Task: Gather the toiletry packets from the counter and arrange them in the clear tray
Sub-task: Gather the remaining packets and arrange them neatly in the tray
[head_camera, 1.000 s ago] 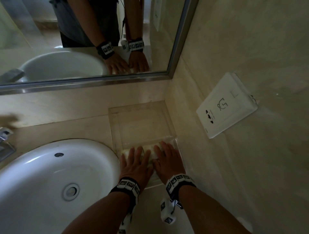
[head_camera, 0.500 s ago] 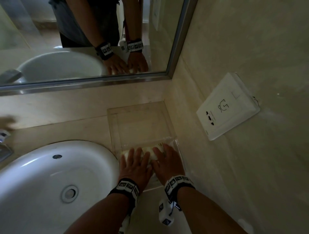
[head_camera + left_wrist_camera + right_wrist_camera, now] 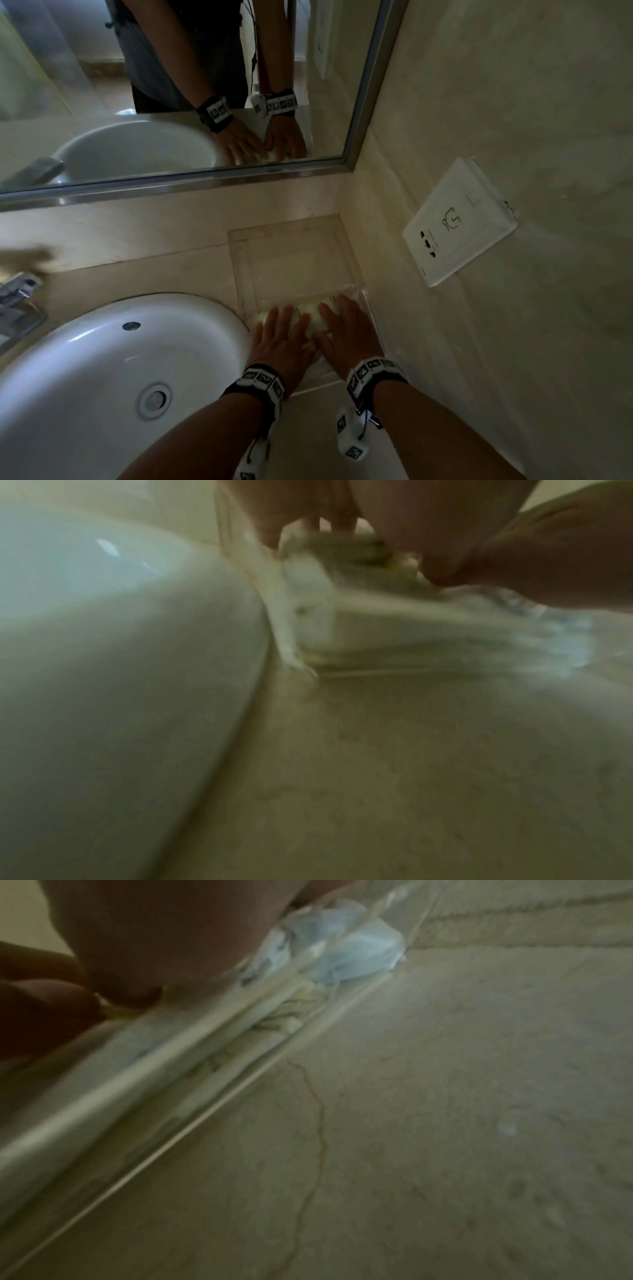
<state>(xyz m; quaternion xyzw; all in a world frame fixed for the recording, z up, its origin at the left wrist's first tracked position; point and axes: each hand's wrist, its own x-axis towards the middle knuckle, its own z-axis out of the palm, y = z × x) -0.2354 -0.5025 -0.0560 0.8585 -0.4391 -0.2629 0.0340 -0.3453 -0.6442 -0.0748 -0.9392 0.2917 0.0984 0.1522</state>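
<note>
A clear tray (image 3: 239,260) sits on the beige counter in the corner, right of the basin. Pale cream and white toiletry packets (image 3: 313,317) lie in its near half. My left hand (image 3: 279,334) and right hand (image 3: 342,325) lie flat side by side on the packets, fingers straight and pressing down. In the left wrist view the packets (image 3: 308,588) show under my fingers behind the tray's near wall. The right wrist view shows crinkled white and bluish packets (image 3: 342,942) against the tray wall (image 3: 192,1047). Most of the packets are hidden under my palms.
A white basin (image 3: 102,370) fills the left, its rim touching the tray's left side. A chrome tap (image 3: 17,294) stands at far left. A mirror (image 3: 171,85) hangs behind the counter. A white socket plate (image 3: 459,222) is on the right wall, close to the tray.
Both hands have stayed flat on the packets in the tray's near half. My right hand's fingers have slid a little further forward over them.
</note>
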